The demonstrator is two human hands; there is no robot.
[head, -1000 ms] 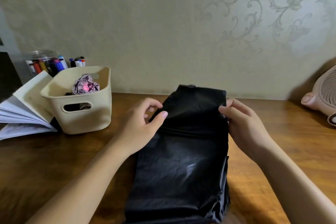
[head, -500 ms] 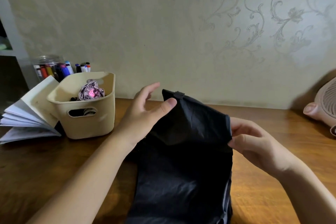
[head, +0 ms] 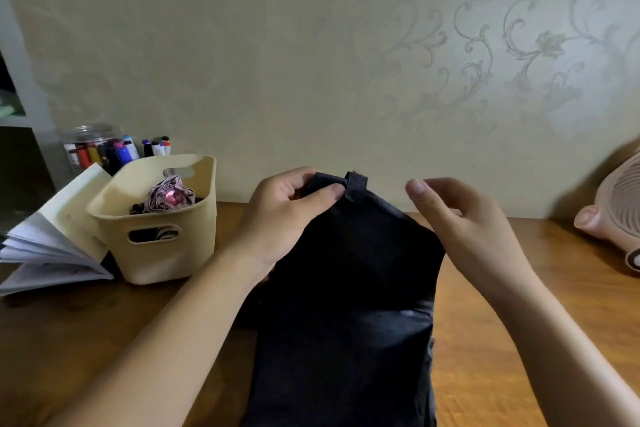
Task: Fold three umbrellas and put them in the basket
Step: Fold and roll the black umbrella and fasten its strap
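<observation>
A black umbrella [head: 349, 295] lies lengthwise on the wooden table [head: 86, 340], its canopy flattened. My left hand [head: 287, 218] pinches the far left corner of the fabric and holds it lifted, right beside the black closing strap [head: 356, 185]. My right hand [head: 460, 218] hovers just right of the strap with its fingers loosely curled and holds nothing. The cream basket [head: 162, 246] stands at the left, with a folded pink patterned umbrella [head: 169, 198] inside it.
An open book [head: 52, 243] leans against the basket's left side. Behind them stands a clear jar of markers [head: 97, 149]. A pink fan [head: 616, 218] sits at the right edge. The wall runs close behind the table.
My left hand lifted the canopy's far corner up and toward the wall. My right hand let go of the right edge and rose toward the strap.
</observation>
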